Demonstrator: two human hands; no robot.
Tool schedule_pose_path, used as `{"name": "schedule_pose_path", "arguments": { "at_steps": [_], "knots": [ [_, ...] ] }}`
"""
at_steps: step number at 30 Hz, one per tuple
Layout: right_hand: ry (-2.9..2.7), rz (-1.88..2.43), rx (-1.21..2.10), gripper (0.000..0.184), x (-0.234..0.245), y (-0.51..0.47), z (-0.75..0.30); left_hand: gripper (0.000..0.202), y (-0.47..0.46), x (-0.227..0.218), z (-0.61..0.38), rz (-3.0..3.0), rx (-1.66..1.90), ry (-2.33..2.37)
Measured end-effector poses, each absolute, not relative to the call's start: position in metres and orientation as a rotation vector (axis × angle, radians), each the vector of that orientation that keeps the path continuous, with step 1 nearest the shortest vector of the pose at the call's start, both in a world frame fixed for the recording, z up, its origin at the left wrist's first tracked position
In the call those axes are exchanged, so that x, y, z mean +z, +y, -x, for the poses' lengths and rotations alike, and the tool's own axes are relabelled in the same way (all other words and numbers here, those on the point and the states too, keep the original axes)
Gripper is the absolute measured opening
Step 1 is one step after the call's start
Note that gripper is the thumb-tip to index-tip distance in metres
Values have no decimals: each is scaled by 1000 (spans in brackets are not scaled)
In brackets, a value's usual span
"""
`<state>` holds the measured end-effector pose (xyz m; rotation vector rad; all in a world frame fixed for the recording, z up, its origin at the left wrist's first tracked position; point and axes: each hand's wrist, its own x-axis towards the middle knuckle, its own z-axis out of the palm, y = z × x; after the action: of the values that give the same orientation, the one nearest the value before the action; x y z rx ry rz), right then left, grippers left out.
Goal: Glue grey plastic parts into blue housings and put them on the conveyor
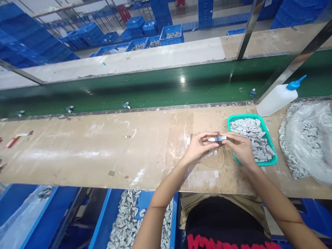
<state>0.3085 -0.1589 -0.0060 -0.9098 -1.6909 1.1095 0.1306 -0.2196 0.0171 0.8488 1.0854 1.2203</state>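
Left of the person's bare left hand (201,147) I see a long, open run of flat brown worktop (103,145), dotted with low scraps a hand could skim over. Beyond it, on the far side, the flat green conveyor belt (155,88) lies open to a reach too. The right is tighter: a turquoise-green plastic basket (245,116) crowds the bare right hand (241,148), only a narrow lane separates it from the bulky clear plastic bag (313,145), and a white blue-spouted bottle (276,100) beside a slanting metal post (287,67) blocks the far end.
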Motion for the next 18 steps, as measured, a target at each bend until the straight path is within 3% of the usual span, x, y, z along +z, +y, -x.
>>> {"name": "schedule_pose_path", "arguments": {
  "at_steps": [6, 10, 18],
  "knots": [
    [-1713, 1035, 956, 31, -5, -157, -317, 38, -186, 5, -112, -1059, 1180, 1413],
    [-1659, 1058, 688, 27, 6, -153, -327, 25, -101, 6, -60, -1150, 1147, 2058],
    [-1771, 1179, 498, 29, -6, -140, -336, 33, 7, -4, -37, -1040, 887, 2609]
  ]
}}
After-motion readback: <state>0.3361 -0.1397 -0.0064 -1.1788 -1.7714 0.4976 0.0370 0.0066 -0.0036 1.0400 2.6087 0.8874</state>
